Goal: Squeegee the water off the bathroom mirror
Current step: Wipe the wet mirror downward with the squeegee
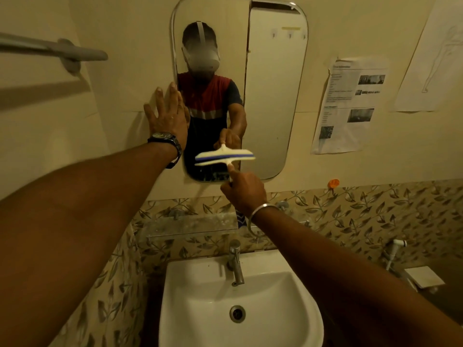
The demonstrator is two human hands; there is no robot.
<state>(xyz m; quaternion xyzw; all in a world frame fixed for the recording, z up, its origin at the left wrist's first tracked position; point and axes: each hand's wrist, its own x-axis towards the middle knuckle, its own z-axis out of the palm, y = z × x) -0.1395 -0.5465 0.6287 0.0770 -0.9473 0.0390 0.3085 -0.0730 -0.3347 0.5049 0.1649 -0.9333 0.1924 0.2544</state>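
A tall mirror (273, 101) with rounded corners hangs on the wall above the sink. My right hand (244, 192) grips the handle of a small white squeegee (224, 158) with a blue blade strip. Its blade lies level against the lower part of the glass, and its reflection sits just above it. My left hand (166, 116), with a dark watch on the wrist, presses flat with spread fingers on the wall at the mirror's left edge. Streaks of water show along the bottom of the mirror below the blade.
A white sink (190, 291) with a chrome tap (236, 261) stands below. A glass shelf (190, 225) runs under the mirror. A grey towel bar (57, 52) is at upper left. Paper sheets (348, 103) hang on the right wall, above a spray hose (395, 249).
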